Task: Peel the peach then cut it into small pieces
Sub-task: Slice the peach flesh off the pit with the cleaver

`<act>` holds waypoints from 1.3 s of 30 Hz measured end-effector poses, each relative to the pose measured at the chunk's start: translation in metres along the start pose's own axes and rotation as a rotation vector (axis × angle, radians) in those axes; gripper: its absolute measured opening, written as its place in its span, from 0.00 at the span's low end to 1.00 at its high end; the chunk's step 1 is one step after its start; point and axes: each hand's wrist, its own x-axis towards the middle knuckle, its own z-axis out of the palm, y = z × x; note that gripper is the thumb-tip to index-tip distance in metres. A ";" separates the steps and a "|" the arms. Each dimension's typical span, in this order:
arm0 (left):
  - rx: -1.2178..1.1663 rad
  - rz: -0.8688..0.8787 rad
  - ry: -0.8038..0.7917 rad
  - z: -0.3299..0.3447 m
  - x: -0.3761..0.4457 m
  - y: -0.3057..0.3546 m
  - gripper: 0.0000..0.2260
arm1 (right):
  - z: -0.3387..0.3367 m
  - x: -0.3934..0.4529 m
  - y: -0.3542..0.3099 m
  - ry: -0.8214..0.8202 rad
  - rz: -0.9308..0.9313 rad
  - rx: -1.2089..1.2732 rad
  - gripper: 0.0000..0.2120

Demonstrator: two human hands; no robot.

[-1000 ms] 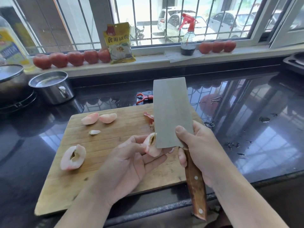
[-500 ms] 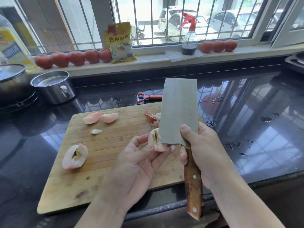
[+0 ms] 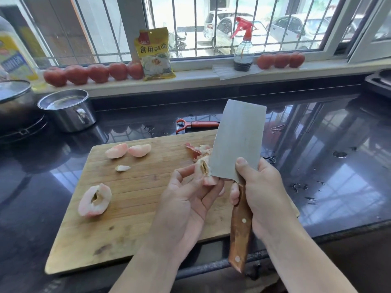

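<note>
Gleaming wet black countertop [image 3: 317, 166], wooden cutting board [image 3: 131, 218], barred window [image 3: 190, 24]

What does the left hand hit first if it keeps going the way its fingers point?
Likely the cleaver blade: the left hand already holds a peach piece against it. Depth unclear.

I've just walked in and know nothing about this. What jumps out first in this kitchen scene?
The big cleaver, held upright in the right hand above the wooden cutting board, its edge against a peach piece pinched in the left hand. Peeled peach pieces lie on the board's left side, and a row of red fruit lines the windowsill behind.
</note>
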 end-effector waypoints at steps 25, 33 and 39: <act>-0.150 0.126 0.039 0.010 0.002 -0.020 0.10 | 0.011 -0.009 0.015 0.158 -0.094 0.093 0.06; -0.141 0.201 0.056 0.001 0.006 -0.026 0.09 | 0.015 -0.016 0.015 0.143 -0.060 0.126 0.06; -0.150 0.167 0.056 0.002 0.008 -0.025 0.08 | 0.017 -0.014 0.015 0.148 -0.039 0.147 0.06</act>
